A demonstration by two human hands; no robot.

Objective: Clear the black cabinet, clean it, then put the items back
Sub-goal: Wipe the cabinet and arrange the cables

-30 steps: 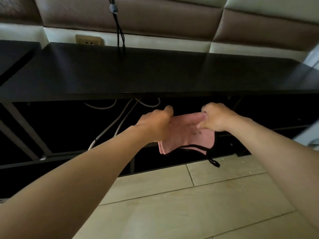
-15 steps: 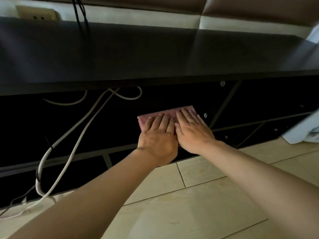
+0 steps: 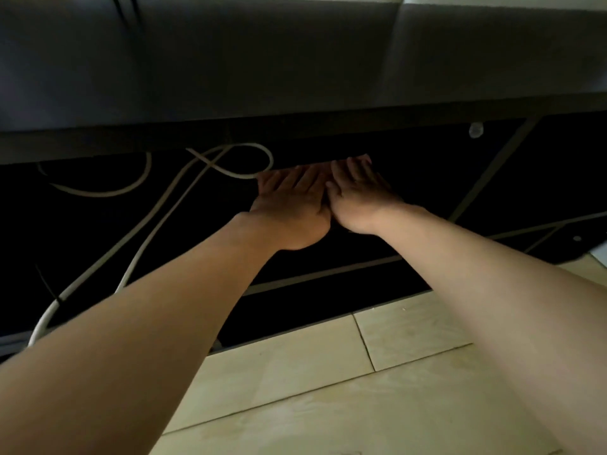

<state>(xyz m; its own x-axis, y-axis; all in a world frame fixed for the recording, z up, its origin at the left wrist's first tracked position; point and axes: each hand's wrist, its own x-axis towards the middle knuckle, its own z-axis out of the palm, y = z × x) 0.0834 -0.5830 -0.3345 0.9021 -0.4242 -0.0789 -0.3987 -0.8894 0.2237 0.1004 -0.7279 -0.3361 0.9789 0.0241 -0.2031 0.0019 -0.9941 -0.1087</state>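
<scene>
The black cabinet (image 3: 295,60) fills the far half of the view. Its top board has a dull grey sheen, and its front edge runs straight across from left to right. Below that edge the inside is open and very dark, crossed by thin pale strips (image 3: 328,272) that slant and run along the bottom. A small round fitting (image 3: 475,129) sits just under the top edge on the right.

Deep inside, near the middle, both hands lie flat side by side, touching each other. The left hand (image 3: 292,208) and right hand (image 3: 358,195) have their fingers straight and spread a little, palms down, gripping nothing. They press on a pink cloth (image 3: 360,157), of which only a thin sliver shows past the fingertips. The surface under it is too dark to make out.

To the left of the hands, white cables (image 3: 98,193) loop and trail down towards the near left corner, well apart from the cloth. To the right of the hands the dark space is open.

Nearest, pale floor tiles (image 3: 328,405) meet the cabinet's bottom edge, with both bare forearms reaching over them.
</scene>
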